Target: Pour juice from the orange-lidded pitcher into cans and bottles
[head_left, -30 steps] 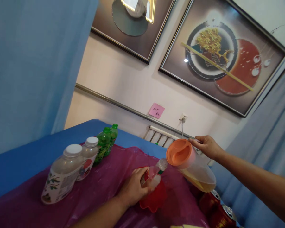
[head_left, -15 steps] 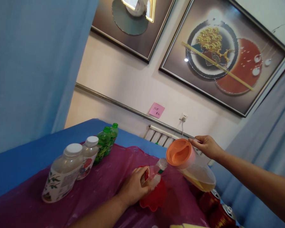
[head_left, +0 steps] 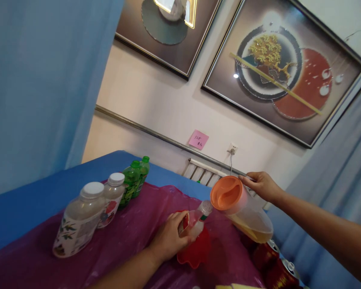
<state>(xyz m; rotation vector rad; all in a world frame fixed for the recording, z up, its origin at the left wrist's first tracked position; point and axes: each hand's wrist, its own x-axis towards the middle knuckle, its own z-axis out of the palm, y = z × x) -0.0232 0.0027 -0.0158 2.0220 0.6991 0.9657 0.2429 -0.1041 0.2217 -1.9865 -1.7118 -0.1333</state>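
Observation:
My left hand (head_left: 171,237) is wrapped round a small clear glass bottle (head_left: 196,225) with a red label, tilted to the right. Beneath the bottle lies a red scallop-edged dish (head_left: 195,253). By its handle, my right hand (head_left: 263,186) grips a translucent plastic pitcher (head_left: 248,220) with an orange lid (head_left: 226,193). The pitcher is tipped so that its lid faces left, close beside the bottle's mouth. Yellowish liquid sits along its lower side. I cannot make out any stream between pitcher and bottle.
On the purple plastic sheet (head_left: 108,249) at left stand two white-capped bottles (head_left: 78,224) and two green bottles (head_left: 130,182). Red drink cans (head_left: 278,273) are at lower right, near a yellow item (head_left: 237,286). Behind are a radiator (head_left: 203,170) and blue curtains (head_left: 42,88).

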